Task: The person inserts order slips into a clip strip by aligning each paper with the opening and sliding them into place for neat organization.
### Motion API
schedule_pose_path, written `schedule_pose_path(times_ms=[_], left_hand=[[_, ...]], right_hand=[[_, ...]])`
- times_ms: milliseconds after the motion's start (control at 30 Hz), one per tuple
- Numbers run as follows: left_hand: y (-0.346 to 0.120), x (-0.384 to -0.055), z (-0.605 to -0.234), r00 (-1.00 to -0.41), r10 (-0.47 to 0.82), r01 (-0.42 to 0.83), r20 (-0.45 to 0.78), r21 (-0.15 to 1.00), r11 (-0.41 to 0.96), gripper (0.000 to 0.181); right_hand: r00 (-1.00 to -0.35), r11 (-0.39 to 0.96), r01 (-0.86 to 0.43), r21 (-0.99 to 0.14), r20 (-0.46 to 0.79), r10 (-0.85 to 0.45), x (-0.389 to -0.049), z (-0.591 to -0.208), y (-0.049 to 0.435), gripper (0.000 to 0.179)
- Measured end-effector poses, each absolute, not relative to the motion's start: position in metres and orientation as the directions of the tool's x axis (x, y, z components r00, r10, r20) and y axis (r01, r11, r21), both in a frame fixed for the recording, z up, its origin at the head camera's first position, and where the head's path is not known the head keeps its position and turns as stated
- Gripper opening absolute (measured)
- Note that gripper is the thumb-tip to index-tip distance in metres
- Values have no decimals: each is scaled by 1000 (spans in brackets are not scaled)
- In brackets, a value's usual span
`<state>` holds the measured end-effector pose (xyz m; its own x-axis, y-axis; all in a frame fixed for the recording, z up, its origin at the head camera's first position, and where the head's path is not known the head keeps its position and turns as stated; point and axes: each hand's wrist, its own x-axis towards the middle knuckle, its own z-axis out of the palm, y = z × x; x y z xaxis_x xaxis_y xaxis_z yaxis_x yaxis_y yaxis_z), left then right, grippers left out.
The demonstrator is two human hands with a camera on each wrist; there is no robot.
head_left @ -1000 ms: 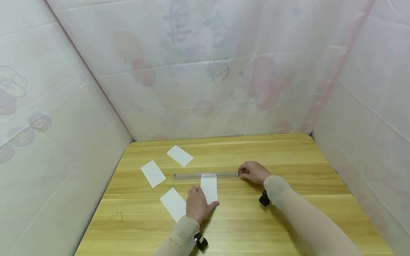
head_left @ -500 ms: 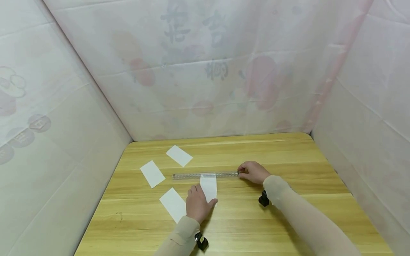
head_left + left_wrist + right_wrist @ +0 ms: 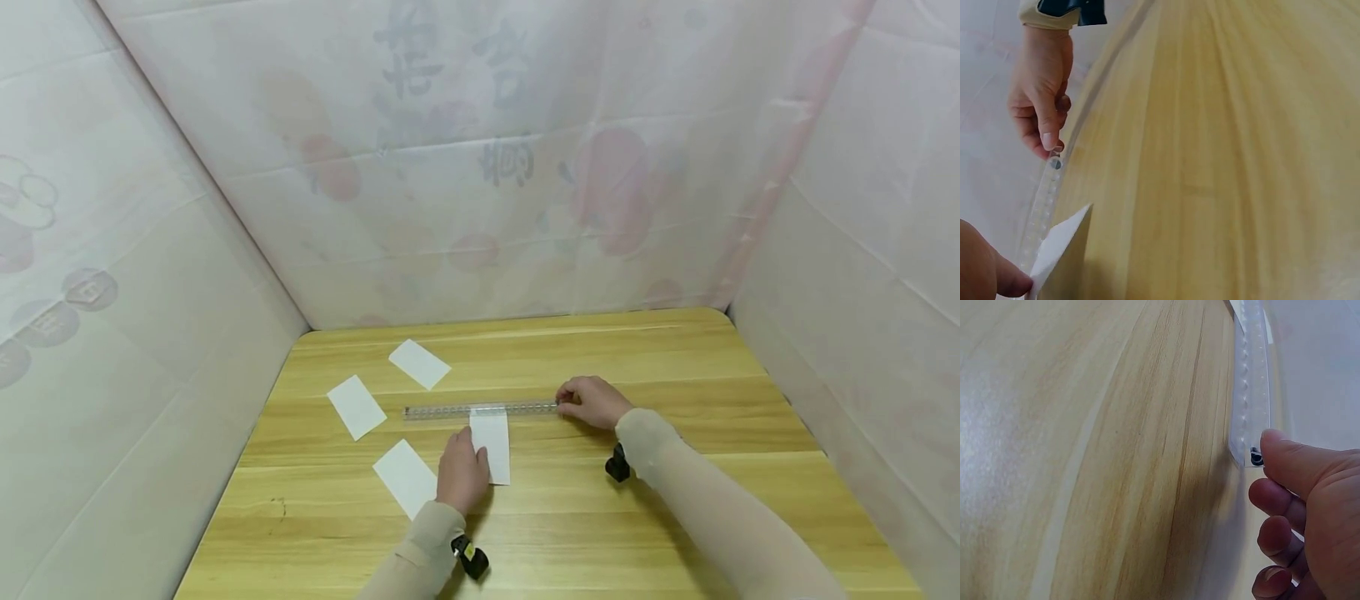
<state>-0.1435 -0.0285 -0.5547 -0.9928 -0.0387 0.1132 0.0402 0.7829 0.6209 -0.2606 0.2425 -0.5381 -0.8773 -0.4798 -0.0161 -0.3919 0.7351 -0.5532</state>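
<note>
A long clear plastic strip [image 3: 442, 412] with a row of small round bumps lies across the middle of the table in the head view. My right hand [image 3: 596, 402] pinches its right end between thumb and fingers; a small dark fitting [image 3: 1256, 456] shows there in the right wrist view. The top edge of a white paper sheet [image 3: 493, 450] overlaps the strip near its middle. At that sheet's left edge is my left hand [image 3: 462, 477], holding it with the thumb [image 3: 1013, 278] against the paper. In the left wrist view the sheet's edge rises off the wood.
More white sheets lie flat to the left: one [image 3: 405, 473] beside my left hand, a second [image 3: 357, 408] farther out, a third [image 3: 420, 364] toward the back. Pale printed cloth walls [image 3: 480, 208] enclose the wooden table [image 3: 637, 533] at the back and both sides.
My left thumb has moved from the sheet's lower right corner across to its left side, uncovering the lower part of the paper. The right hand and strip stay put.
</note>
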Motion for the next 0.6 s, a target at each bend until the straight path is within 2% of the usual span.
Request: schedule_pose_path(times_ms=[167, 600], left_hand=[[-29, -147, -552, -997, -36, 12, 62, 638, 770, 43], [-28, -147, -548, -999, -4, 20, 36, 654, 756, 37]], right_hand=[[-882, 736, -378, -561, -24, -471, -260, -536, 242, 12], [-892, 752, -357, -555, -37, -450, -259, -535, 239, 10]])
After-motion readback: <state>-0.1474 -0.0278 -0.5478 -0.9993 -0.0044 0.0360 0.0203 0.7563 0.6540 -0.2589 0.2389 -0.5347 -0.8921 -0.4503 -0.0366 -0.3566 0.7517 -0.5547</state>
